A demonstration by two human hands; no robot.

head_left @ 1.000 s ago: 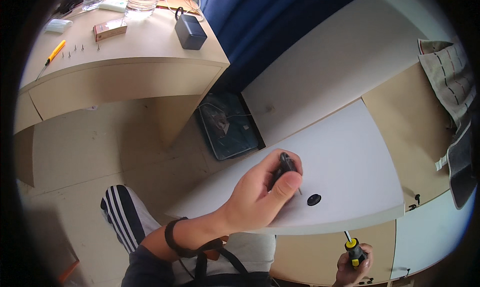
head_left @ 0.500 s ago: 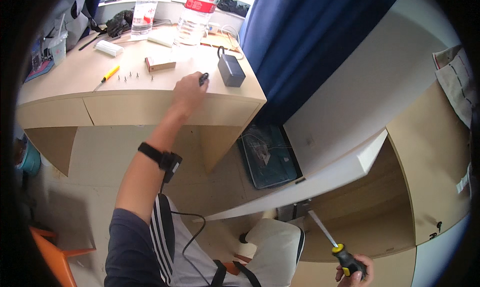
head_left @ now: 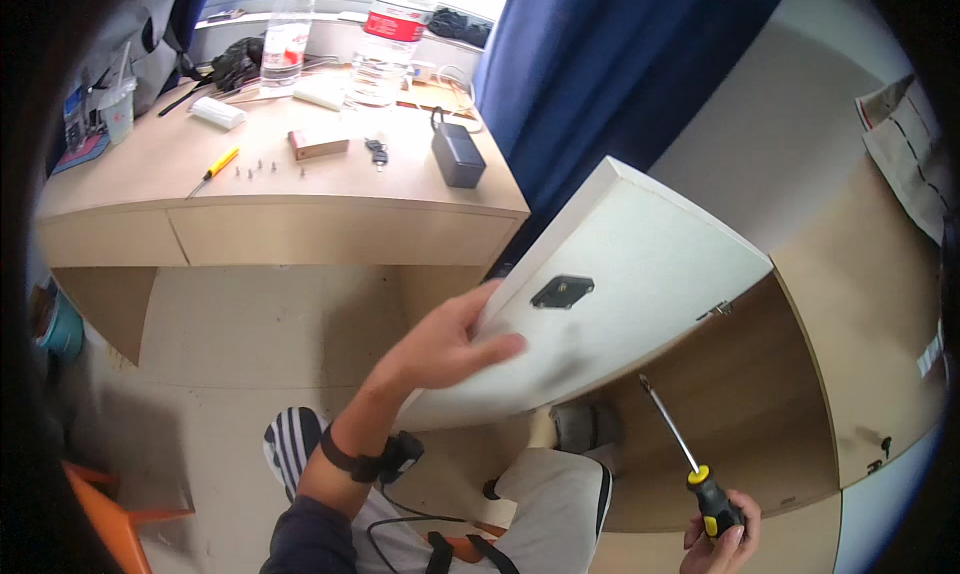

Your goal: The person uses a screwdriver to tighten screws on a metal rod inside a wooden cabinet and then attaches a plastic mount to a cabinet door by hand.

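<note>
My left hand (head_left: 450, 339) grips the free edge of a white cabinet door (head_left: 625, 244), thumb on its inner face, the other fingers partly hidden behind the edge. A black lock plate (head_left: 563, 292) is fixed on that face above the thumb, and a metal hinge (head_left: 716, 312) sits near the far edge. Low on the right, my right hand (head_left: 722, 536) is closed around the black-and-yellow handle of a screwdriver (head_left: 708, 494), its shaft pointing up and left in front of the open cabinet (head_left: 740, 414). On the desk lies a small black key set (head_left: 377, 154).
The desk (head_left: 330, 199) also bears a yellow screwdriver (head_left: 220, 162), several small screws (head_left: 260, 164), a small box (head_left: 318, 145), a black power brick (head_left: 458, 156) and large water bottles (head_left: 385, 49). An orange stool (head_left: 105, 519) stands lower left. A blue curtain (head_left: 620, 64) hangs behind the door.
My left hand has left the black keys on the desk and come down right to the door edge. The door has swung wider, showing its inner face. The right hand keeps its screwdriver.
</note>
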